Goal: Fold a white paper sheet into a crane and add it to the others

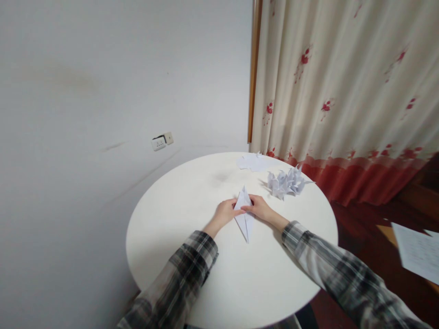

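A folded sheet of white paper [245, 225], a long diamond with a centre slit at its near end, lies at the middle of the round white table [164, 228]. My left hand [226, 211] pinches its left edge, the thumb lying across the front. From the other side my right hand [260, 207] grips the right edge, its thumb meeting the left one near the paper's middle. Some of the fingers are hidden behind the paper. One point of the diamond faces away from me, the other towards me.
Several folded paper cranes [288, 183] are heaped at the table's right rear. Flat white paper sheets [252, 162] lie by the far edge. A wall with a socket [158, 144] stands left, a flowered curtain [343, 91] behind right. Written sheets [416, 251] rest on a lower surface at right.
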A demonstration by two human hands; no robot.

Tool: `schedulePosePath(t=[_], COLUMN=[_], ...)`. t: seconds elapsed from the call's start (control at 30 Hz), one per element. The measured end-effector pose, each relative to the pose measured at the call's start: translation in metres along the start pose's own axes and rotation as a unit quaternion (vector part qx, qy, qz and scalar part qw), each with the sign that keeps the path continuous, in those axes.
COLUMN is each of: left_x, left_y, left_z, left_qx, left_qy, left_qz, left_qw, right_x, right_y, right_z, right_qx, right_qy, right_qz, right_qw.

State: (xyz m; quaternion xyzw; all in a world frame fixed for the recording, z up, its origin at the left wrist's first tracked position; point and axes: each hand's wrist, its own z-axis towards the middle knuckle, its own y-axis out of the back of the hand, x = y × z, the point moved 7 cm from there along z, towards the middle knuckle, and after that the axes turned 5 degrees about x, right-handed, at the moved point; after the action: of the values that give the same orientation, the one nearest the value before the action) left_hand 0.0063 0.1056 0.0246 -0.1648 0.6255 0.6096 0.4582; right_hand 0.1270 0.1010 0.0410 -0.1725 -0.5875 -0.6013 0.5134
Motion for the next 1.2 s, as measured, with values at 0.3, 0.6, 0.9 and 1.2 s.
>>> schedulePosePath(t=[0.3,0.6,0.9,1.2], left_x=[-0.003,-0.001,-0.002,-0.005], left_y=[0.008,0.009,0.013,0.012], left_z=[-0.001,-0.002,-0.001,0.000], left_qx=[0.040,0.002,-0.037,-0.033], left_qy=[-0.002,0.014,-0.006,-0.007], left_qz=[-0.062,-0.072,-0.175,-0.204], left_qw=[0.997,0.997,0.984,0.978], right_x=[-0.007,-0.008,-0.009,-0.008], right_y=[-0.001,-0.003,-0.009,-0.012], right_z=[-0.004,-0.003,-0.004,-0.004], right_qx=[-0.002,0.002,-0.001,0.006], right_qy=[-0.011,-0.008,0.014,0.008], right_qz=[0.010,0.010,-0.001,0.005], right_qw=[1.000,1.000,1.000,1.000])
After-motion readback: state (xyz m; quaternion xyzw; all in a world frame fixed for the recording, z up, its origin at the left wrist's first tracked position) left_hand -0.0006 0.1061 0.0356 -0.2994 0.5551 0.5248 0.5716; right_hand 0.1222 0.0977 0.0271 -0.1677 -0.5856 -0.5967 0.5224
